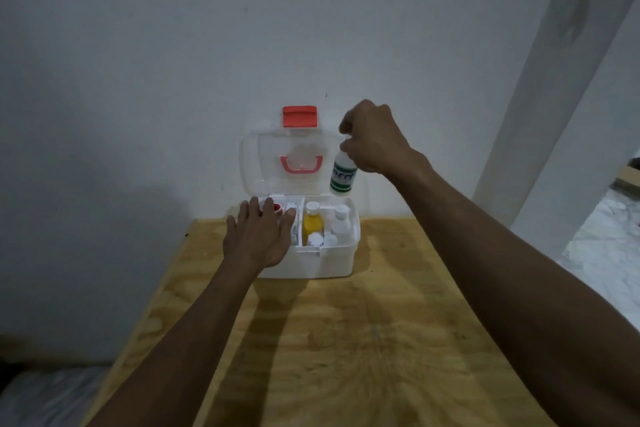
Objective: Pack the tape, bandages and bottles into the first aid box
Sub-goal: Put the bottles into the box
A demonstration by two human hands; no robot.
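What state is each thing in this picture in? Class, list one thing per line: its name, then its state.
First aid box: open, on the wooden table.
Lid: raised upright, red latch on top.
Green-labelled bottle: capped end up, held above the box.
Yellow bottle: standing capped inside the box.
Right hand: closed on the green-labelled bottle's top.
Left hand: open, resting flat on the box's left side.

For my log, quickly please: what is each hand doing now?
Left hand: open, flat on the first aid box.
Right hand: closed, holding the green-labelled bottle above the box.
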